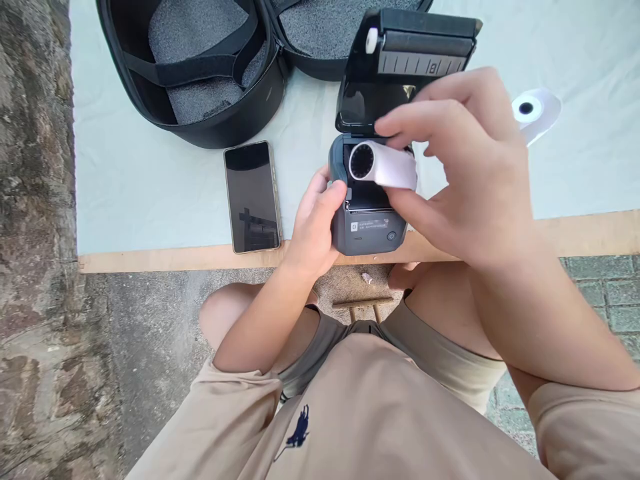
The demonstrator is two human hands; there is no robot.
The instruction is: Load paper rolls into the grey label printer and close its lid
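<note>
A small dark label printer (370,233) stands near the table's front edge with its lid (425,40) flipped up. My left hand (316,223) is wrapped round the printer's left side, thumb on its rim. Between the thumb and fingers of my right hand (465,160) is a white paper roll (395,167) with a black core, tilted over the printer's open compartment. Whether the roll touches the inside of the compartment, I cannot tell. A power button and a small printed sticker show on the printer's front.
Left of the printer lies a smartphone (253,200), screen up. An open black zip case (200,73) with grey foam sits at the back. Another white paper roll (527,108), partly unwound, lies to the right. The wooden table edge (175,261) runs close to my knees.
</note>
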